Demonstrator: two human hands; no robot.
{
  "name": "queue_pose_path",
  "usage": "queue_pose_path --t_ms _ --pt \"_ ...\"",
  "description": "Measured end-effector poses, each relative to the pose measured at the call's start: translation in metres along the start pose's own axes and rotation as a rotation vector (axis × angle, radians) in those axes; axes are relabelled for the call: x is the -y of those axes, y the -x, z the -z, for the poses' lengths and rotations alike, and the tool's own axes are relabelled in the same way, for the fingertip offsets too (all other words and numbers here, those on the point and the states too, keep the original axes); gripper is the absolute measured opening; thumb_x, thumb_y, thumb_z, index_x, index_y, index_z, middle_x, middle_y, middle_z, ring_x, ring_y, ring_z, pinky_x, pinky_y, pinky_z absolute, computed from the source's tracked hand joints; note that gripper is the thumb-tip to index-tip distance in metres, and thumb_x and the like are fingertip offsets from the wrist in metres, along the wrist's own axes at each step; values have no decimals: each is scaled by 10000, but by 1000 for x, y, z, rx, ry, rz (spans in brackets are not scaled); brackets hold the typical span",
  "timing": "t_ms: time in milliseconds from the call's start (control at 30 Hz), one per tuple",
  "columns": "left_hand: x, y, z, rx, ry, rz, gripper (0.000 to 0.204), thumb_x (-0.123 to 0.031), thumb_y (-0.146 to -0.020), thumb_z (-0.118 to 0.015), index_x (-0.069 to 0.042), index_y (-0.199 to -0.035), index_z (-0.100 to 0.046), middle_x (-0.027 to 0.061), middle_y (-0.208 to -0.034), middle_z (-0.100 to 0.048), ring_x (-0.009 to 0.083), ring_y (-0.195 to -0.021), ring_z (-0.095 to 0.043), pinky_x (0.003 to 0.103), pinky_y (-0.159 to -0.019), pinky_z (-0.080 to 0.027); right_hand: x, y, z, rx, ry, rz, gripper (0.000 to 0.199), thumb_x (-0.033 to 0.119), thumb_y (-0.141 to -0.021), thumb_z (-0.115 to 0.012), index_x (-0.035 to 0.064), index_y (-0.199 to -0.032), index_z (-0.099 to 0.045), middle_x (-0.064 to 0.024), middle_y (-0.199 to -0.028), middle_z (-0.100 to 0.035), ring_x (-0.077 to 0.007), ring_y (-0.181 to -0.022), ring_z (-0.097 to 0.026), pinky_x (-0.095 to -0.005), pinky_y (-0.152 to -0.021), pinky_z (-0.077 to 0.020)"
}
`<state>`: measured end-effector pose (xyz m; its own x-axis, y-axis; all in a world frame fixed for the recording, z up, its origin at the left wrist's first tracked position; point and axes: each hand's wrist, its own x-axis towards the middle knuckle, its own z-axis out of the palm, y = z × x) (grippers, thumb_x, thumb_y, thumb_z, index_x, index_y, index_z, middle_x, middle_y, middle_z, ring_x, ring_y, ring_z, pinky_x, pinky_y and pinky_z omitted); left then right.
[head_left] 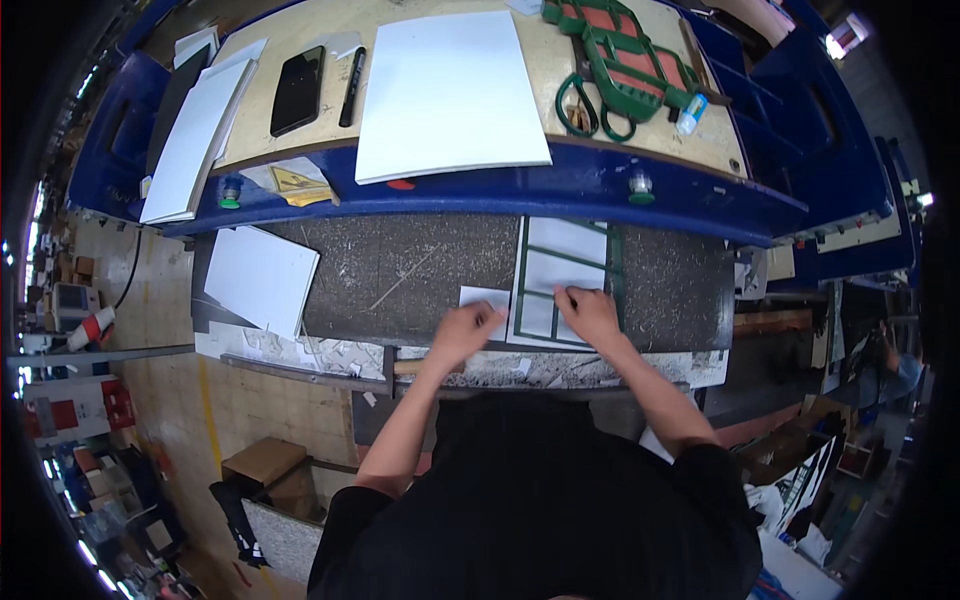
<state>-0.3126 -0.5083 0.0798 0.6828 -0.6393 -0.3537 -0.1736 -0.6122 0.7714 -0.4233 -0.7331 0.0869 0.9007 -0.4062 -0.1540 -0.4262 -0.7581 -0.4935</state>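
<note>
A green grid-like frame lies over a white sheet on the dark work surface below the blue beam. My right hand rests on its near part, fingers curled and pinching at a green bar. Just left of the frame is a smaller white paper. My left hand is closed at its near edge, with thumb and fingertips together on the paper; the hand covers part of it.
A white paper stack lies at left on the dark surface. On the shelf above are a large white sheet, a phone, a marker, scissors, a green tool with pink pads and a glue stick. Paper scraps litter the near ledge.
</note>
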Motion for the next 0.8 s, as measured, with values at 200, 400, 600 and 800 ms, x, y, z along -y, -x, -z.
queue_pose_path --t_ms 200,400,600,800 --pt "59 -10 -17 -260 -659 -345 859 -354 -658 -802 -111 -1383 -409 105 -1366 -433 344 -1266 -388 517 -1118 -240 -26 22 -20 -45 124 144 407 432 -893 -550 77 -737 -672 -130 -699 -667 -337 -646 -655 -444 -615 -536" --pt "26 -15 -5 -46 -641 -114 745 -302 -635 -826 -90 -1266 -489 136 -1255 -477 332 -1203 -428 503 -1079 -304 -107 48 4 -172 333 98 402 436 -871 -592 77 -700 -651 -139 -673 -652 -329 -600 -645 -433 -554 -520" --pt "44 -11 18 107 -374 -88 551 -233 -696 -794 -15 -1128 -532 191 -1121 -601 355 -1052 -569 435 -907 -450 -182 58 23 -269 228 16 312 322 -872 -620 33 -757 -618 -166 -834 -634 -362 -765 -617 -458 -679 -486" --pt "-8 2 23 197 341 -6 413 -226 -836 -710 -14 -1150 -545 138 -1020 -656 222 -971 -610 339 -856 -462 -58 57 11 -258 -434 59 275 260 -872 -655 33 -1025 -624 -95 -900 -633 -219 -745 -605 -343 -679 -491"
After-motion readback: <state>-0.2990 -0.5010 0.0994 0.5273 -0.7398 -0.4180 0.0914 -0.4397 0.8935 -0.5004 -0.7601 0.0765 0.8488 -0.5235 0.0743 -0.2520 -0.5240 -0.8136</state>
